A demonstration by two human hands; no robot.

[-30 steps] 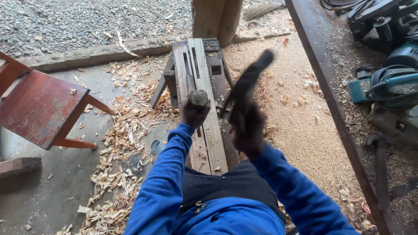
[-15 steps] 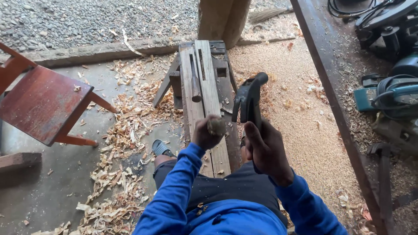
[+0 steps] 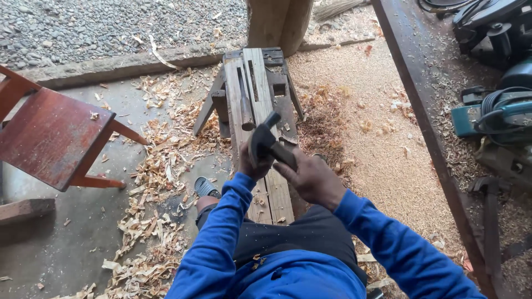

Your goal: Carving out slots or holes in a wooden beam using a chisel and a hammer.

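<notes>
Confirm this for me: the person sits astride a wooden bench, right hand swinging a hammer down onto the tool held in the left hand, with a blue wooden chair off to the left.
One detail is wrong: the chair is red-brown, not blue, as the head view shows. The rest holds: the person sits astride the wooden bench, the right hand brings the hammer onto the tool gripped by the left hand.

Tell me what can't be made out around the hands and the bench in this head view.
- Chisel tip: the hammer head covers where the left hand grips it.
- Hammer handle: mostly inside the right hand.
- Near end of the wooden bench: hidden by blue sleeves and lap.
- Red stool: cut by the left edge.
- Power tools: cut by the right edge.
</notes>
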